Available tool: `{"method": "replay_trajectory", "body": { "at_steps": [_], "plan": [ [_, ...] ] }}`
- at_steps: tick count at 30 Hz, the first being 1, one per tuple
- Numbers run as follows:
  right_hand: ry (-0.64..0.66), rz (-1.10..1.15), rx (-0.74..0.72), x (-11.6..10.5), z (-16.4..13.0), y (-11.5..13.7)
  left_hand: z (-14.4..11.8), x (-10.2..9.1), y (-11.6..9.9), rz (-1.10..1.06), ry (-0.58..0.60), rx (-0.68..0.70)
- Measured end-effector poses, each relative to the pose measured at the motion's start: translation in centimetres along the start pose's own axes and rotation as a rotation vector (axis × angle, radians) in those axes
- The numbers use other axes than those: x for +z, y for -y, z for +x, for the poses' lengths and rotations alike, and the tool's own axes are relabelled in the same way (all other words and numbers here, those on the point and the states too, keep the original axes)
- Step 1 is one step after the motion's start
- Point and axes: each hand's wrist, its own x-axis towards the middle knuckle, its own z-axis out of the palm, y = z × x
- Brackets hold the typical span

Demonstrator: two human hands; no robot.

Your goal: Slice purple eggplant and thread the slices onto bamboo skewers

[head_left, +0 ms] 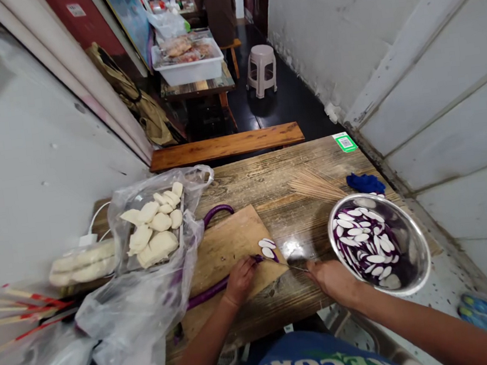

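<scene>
At board's edge [279, 259], eggplant [212, 290], knife [290, 267]

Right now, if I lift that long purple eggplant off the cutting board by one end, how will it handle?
The eggplant is long and thin and already curves across the cutting board, so it would probably sag. Its skin looks glossy, likely slippery. Being round, it may roll once the left hand lets go.

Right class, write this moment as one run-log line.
left hand: pins long purple eggplant on cutting board | right hand: holds knife at its cut end | slices: beside blade | steel bowl: holds slices
</scene>
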Motion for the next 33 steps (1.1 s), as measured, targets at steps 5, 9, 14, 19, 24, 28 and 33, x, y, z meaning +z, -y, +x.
{"method": "replay_trajectory", "body": {
  "at_steps": [5, 9, 14, 19, 24, 28, 33],
  "plan": [
    [0.018, -0.016, -0.024, -0.4, 1.5, -0.2, 0.2, -0.1, -0.5, 0.006, -0.003, -0.014],
    [0.019, -0.006, 0.005, 0.5, 2.9, 1.7, 0.1, -0.2, -0.6, 0.002, 0.049, -0.031],
    [0.012, 0.023, 0.056, 2.1, 3.2, 3.0, 0.0, -1.6, -0.9, 0.067, 0.075, -0.100],
    [-0.013, 0.044, 0.071, 2.3, 3.1, 2.0, -0.9, -2.3, -1.3, 0.174, 0.072, -0.204],
    [-0.045, 0.018, 0.046, 1.8, 2.7, 1.5, 0.5, -1.4, -1.1, -0.009, 0.072, -0.002],
    [-0.051, -0.018, 0.010, 1.1, 1.6, 1.0, 2.0, -1.6, -0.9, -0.079, 0.075, 0.011],
    [-0.034, -0.054, -0.017, 0.2, 0.4, 0.3, 1.3, -2.1, -0.5, -0.085, 0.131, -0.016]
  ]
}}
